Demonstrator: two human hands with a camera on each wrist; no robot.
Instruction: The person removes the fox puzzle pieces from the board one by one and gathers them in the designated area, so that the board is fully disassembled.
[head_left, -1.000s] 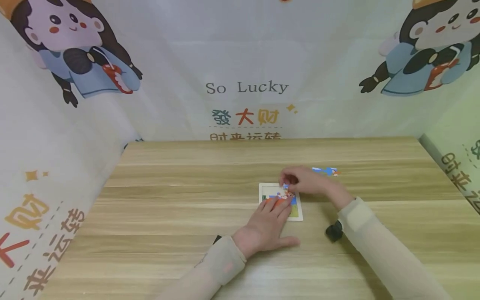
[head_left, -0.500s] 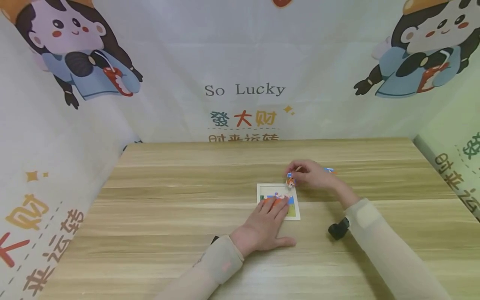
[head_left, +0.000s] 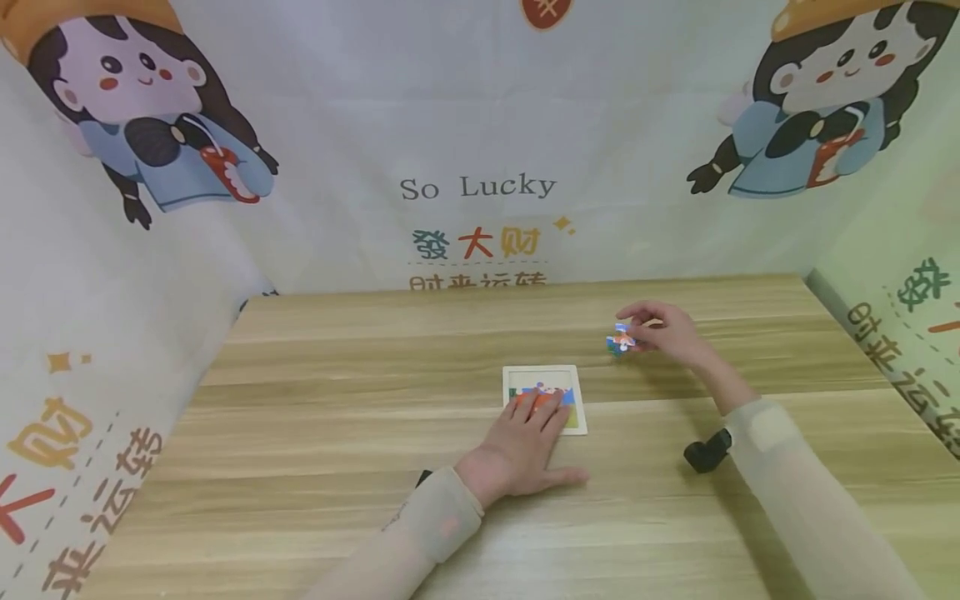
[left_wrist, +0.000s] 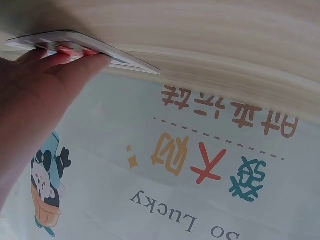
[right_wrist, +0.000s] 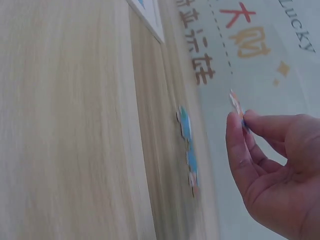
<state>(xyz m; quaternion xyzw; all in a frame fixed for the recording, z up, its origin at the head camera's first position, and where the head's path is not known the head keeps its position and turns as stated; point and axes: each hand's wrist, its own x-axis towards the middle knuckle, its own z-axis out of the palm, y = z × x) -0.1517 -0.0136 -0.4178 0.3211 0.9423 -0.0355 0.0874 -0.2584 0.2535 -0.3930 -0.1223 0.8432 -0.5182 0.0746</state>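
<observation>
Tray (head_left: 581, 400) lies flat on table (head_left: 337, 400), well in from the L and R table edges. Room: a wide strip of tabletop runs btwn the tray's far rim and the far table edge, where backdrop (head_left: 480, 125) rises; wider stretches extend to both sides.

L hand (head_left: 517, 446): fingers extended and slightly apart, laid over picture (head_left: 567, 395) inside the tray. Thumb sticks out to the R over the table, off the tray's near rim. Pale tray floor shows along the far inner edge.

R hand (head_left: 667, 333): beyond and R of the tray's far R corner, nr. the far table edge. Grip: thumb and fingertips together, clamped on pc (right_wrist: 236, 103). The pc is raised off the table, seen nearly edge-on in the R wrist view — held by one end, w/ most of it projecting past the tips on the tray side.

Loose pcs (right_wrist: 185, 125) lie flat on the table nr. the held pc, in a row running away from the tray corner. Whether they are joined — cannot tell. In the head view, pc and loose pcs partly overlap.
</observation>
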